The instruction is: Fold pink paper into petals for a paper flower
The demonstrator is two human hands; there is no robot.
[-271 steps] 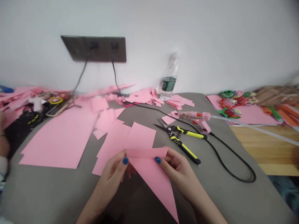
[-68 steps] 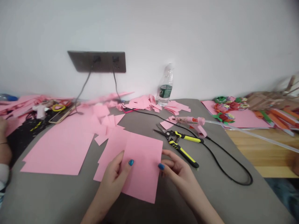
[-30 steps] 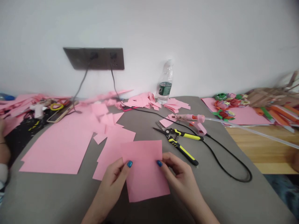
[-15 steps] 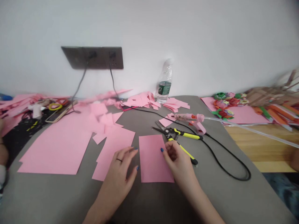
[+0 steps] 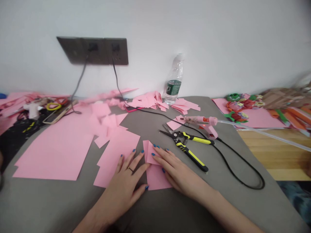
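A pink sheet of paper (image 5: pixel 157 178) lies on the grey table in front of me, its right side folded over to the left. My right hand (image 5: pixel 171 165) presses on the folded flap with its fingers stretched out. Spread flat, my left hand (image 5: pixel 131 174) rests at the paper's left edge, fingertips touching it, a ring on one finger. Part of the paper is hidden under my hands. Beneath and beyond my left hand lie more pink sheets (image 5: pixel 119 142). Yellow-and-black pliers (image 5: pixel 191 155) lie open to the right of my right hand.
A pink glue gun (image 5: pixel 200 121) with a clear glue stick and black cable lies behind the pliers. A water bottle (image 5: pixel 173 84) stands by the wall among pink paper scraps (image 5: pixel 150 100). Large pink sheets (image 5: pixel 55 152) and a phone (image 5: pixel 59 113) are left. Paper flowers (image 5: pixel 239 105) sit right.
My right hand has moved left, folding the paper's right side over and flattening onto it. My left hand has shifted right to the paper's left edge, its fingers spreading.
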